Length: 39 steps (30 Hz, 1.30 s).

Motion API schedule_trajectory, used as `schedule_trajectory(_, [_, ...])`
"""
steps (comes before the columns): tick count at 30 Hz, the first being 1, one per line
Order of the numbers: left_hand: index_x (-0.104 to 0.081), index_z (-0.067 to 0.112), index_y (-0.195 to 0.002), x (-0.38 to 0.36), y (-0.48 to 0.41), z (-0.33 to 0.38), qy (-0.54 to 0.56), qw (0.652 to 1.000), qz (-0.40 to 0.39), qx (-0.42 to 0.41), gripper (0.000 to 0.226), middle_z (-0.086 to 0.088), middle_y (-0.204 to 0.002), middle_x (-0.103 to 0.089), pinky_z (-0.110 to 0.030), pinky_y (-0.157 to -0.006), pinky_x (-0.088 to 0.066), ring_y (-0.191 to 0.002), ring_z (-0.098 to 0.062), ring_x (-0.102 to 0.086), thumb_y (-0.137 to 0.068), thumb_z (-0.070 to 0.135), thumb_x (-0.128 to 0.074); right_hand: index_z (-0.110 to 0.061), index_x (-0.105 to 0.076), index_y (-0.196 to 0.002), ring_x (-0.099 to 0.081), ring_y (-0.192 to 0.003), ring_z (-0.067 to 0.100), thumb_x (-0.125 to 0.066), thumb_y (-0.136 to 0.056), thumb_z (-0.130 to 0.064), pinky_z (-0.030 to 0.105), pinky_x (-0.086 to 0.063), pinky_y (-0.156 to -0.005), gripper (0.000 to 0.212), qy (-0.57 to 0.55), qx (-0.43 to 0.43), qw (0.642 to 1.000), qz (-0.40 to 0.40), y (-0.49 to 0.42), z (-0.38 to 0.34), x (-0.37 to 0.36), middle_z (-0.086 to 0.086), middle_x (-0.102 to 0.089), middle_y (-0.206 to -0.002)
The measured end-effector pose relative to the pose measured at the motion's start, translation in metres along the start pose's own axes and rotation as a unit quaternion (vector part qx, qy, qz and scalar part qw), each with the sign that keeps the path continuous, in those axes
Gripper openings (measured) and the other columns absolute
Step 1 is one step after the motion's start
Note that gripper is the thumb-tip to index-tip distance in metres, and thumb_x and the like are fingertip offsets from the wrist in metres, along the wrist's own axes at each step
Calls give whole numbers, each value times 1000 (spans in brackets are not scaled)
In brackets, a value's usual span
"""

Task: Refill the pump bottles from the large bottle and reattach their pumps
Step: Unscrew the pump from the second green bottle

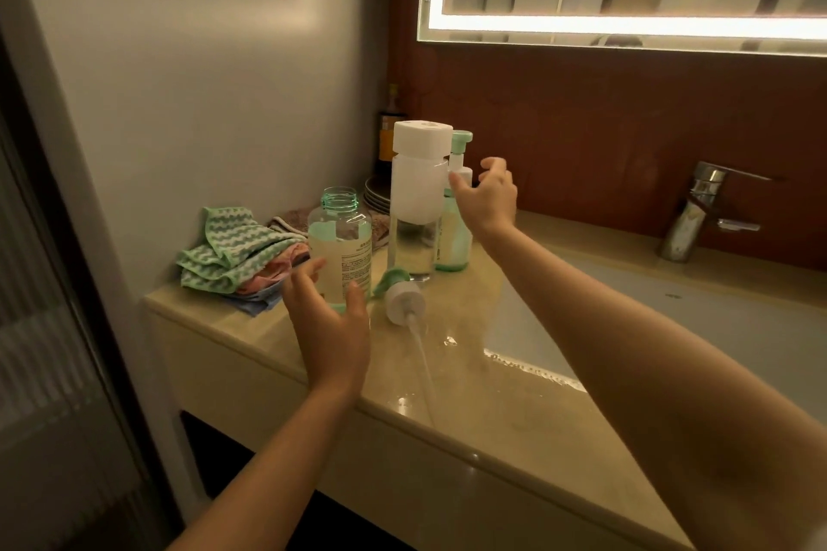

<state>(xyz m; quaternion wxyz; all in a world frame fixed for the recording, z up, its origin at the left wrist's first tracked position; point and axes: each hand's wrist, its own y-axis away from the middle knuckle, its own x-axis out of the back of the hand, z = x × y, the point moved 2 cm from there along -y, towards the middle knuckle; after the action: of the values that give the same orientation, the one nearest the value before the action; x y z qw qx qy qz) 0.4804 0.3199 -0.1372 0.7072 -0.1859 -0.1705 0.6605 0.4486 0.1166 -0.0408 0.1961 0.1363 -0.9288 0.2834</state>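
Observation:
An uncapped clear bottle [341,237] with a green threaded neck stands on the counter, part full of pale liquid. My left hand [329,322] is open just in front of its base, fingers spread, not gripping. A loose white pump with a green head [402,299] lies on the counter beside it, its tube pointing toward me. A tall clear dispenser with a white top [418,188] stands behind. Behind that is a pump bottle with a green pump [457,233]. My right hand [488,192] hovers open next to the white dispenser and in front of the green-pump bottle.
Folded green, pink and blue cloths [232,255] lie at the counter's left end by the wall. Stacked plates [376,195] and a dark bottle [388,134] stand in the corner. The sink basin [671,327] and faucet [698,210] are to the right. The counter [492,394] is wet near the basin.

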Motion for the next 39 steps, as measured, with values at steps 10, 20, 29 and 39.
schedule_trajectory(10, [-44, 10, -117, -2, 0, 1, -9, 1000, -15, -3, 36, -7, -125, -42, -12, -81, -33, -106, -8, -41, -84, 6, -58, -17, -46, -128, -51, -114, 27, -53, -86, -35, 48, -44, -96, 47, -23, -30, 997, -70, -18, -10, -14, 6, -56, -125])
schedule_trajectory(20, [-46, 8, -116, -1, 2, 4, -22, 1000, -14, -13, 33, -8, -124, -44, -13, -81, -32, -105, -9, -41, -85, 5, -57, -13, -44, -129, -53, -110, 22, -52, -90, -31, 37, -43, -92, 43, 4, 4, 990, -139, -8, -10, 4, 7, -55, -126])
schedule_trajectory(29, [-46, 8, -115, 0, 5, 8, -25, 999, -20, -6, 33, -9, -125, -44, -17, -81, -30, -112, -19, -44, -84, 7, -57, -12, -47, -128, -48, -95, 14, -53, -91, -29, 36, -45, -90, 42, 9, 21, 993, -113, 23, -9, 33, 8, -56, -123])
schedule_trajectory(39, [-50, 10, -110, -2, 12, 18, -32, 990, -120, -70, 35, -5, -106, -51, -30, -80, -43, -95, -15, -48, -80, 19, -67, -11, -49, -128, -59, -98, 17, -63, -84, -36, 32, -52, -84, 52, 6, 72, 988, -139, 88, -30, 67, 7, -61, -120])
